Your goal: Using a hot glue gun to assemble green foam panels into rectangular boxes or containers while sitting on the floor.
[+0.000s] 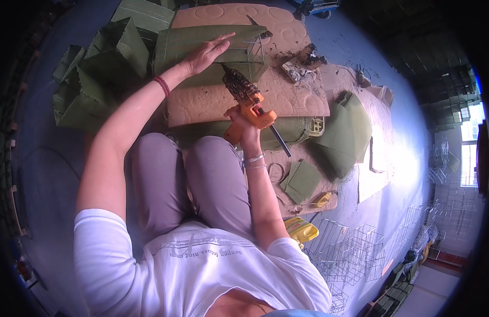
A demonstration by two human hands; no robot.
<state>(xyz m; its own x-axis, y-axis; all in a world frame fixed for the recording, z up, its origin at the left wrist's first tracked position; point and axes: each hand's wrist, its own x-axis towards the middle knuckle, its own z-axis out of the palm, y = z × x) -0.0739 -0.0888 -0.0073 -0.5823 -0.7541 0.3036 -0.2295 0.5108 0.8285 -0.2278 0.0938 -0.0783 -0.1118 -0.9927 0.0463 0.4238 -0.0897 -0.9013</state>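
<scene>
Head view shows our right grip (245, 124) wrapped round the handle of an orange glue gun (259, 113), its dark-crusted nozzle (237, 84) pointing forward and left of that grip. Just beyond it, our left grip (204, 57) lies flat, fingers straight and pinching nothing, on green fabric (183, 39) partly covering a wire frame (248, 50).

For a neat bond, we'd judge it best to bring the tip close to the wire, squeeze evenly, and press the cloth taut with left fingers clear of the probably hot nozzle. Its clumps could smear the cloth, so we'd wipe them first.

Nearer us than the left grip, a cardboard sheet (202, 106) shows; right of and beyond the right grip sits a dark-smeared block (294, 70); left of the left grip stand green fabric boxes (117, 55).
</scene>
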